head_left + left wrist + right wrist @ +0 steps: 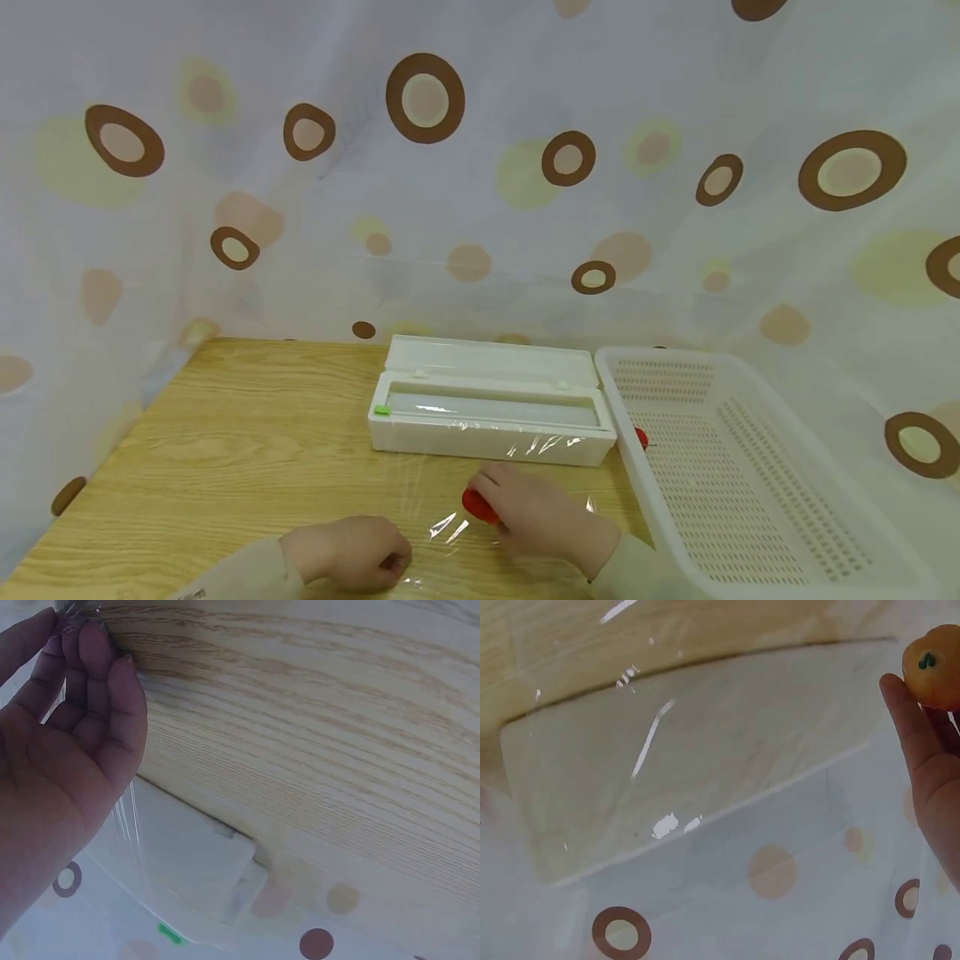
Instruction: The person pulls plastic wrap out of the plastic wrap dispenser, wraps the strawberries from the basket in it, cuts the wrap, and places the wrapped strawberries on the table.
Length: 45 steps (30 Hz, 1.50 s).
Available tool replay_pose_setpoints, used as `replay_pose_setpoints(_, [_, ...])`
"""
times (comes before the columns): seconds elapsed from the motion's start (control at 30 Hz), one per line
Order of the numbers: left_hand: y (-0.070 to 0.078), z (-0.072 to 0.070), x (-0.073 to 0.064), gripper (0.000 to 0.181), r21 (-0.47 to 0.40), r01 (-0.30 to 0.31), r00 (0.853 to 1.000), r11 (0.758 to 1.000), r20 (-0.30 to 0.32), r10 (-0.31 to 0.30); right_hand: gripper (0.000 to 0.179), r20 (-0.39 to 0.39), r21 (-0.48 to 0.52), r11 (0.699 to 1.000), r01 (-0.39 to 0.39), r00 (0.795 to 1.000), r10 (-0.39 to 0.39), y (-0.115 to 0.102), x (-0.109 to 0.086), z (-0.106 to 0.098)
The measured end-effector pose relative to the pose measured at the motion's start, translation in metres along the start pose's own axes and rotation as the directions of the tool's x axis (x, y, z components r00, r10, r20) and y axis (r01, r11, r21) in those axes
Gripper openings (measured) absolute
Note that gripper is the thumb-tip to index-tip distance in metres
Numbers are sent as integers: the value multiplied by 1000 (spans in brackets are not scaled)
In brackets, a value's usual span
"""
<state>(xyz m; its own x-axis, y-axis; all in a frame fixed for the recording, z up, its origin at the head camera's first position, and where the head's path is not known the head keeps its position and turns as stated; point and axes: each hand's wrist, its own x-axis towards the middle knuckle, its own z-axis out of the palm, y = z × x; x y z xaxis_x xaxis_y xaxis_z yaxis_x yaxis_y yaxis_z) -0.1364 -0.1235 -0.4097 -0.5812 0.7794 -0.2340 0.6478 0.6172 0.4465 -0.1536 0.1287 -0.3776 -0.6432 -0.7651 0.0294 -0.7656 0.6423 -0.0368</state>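
Thumb and fingertips of my left hand [351, 550] pinch the gathered edge of clear cling film [81, 616], low over the table's front. The film [442, 527] stretches back from there to a white cling film dispenser [491, 443], whose lid stands open behind the roll. In the head view, my right hand [540, 512] holds a round red fruit [478, 506] over the film, just in front of the dispenser. The right wrist view shows this fruit [934, 671] as orange-red with a small green mark, against the fingers; part of it is cut off by the frame.
A long white basket [806, 467] with slotted sides stands along the right, touching or close to the dispenser. Inside its left wall lies a small red item with a stem [642, 438]. A green slider [382, 411] sits at the dispenser's left end. A dotted curtain [480, 208] hangs behind the wooden table [247, 442].
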Motion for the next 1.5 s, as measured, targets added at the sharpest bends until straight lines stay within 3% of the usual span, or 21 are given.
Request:
replay_pose_setpoints(0.13, [0, 1, 1, 20, -3, -7, 1000, 1000, 14, 7, 46, 0, -103, 993, 62, 998, -63, 3, -1, 17])
replay_pose_setpoints(0.3, [1, 1, 0, 22, 7, -4, 1000, 1000, 9, 4, 34, -50, -142, 985, 95, 993, -103, 8, -5, 32])
replay_pose_setpoints(0.47, [1, 0, -2, 22, 42, -15, 1000, 999, -11, 16, 30, -58, -86, 995, 55, 997, -60, 8, -6, 37])
replay_pose_setpoints(0.6, [-1, -3, -4, 22, 20, -5, 1000, 1000, -15, 6, 29, -74, -40, 999, 31, 997, -33, 7, -6, 36])
replay_pose_setpoints(0.93, [-2, -25, -8, 19, -49, 24, 999, 999, -37, -26, 30, -106, -125, 992, 28, 994, -41, 8, -11, 41])
replay_pose_setpoints(1.07, [-4, -36, -13, 19, -68, 14, 994, 998, -104, -21, 45, -109, -109, 993, 39, 993, -51, 8, -15, 44])
replay_pose_setpoints(1.23, [-7, -50, -15, 18, -85, 16, 986, 996, -167, -30, 70, -44, -121, 991, 50, 997, -56, 6, -18, 46])
replay_pose_setpoints(1.33, [-9, -55, -16, 18, -98, 22, 985, 995, -170, -39, 58, -63, -182, 980, 75, 994, -88, 6, -17, 47])
replay_pose_setpoints(1.5, [-16, -57, -17, 16, -124, 32, 985, 992, -166, -53, 32, -175, -263, 960, 95, 974, -144, 6, -15, 50])
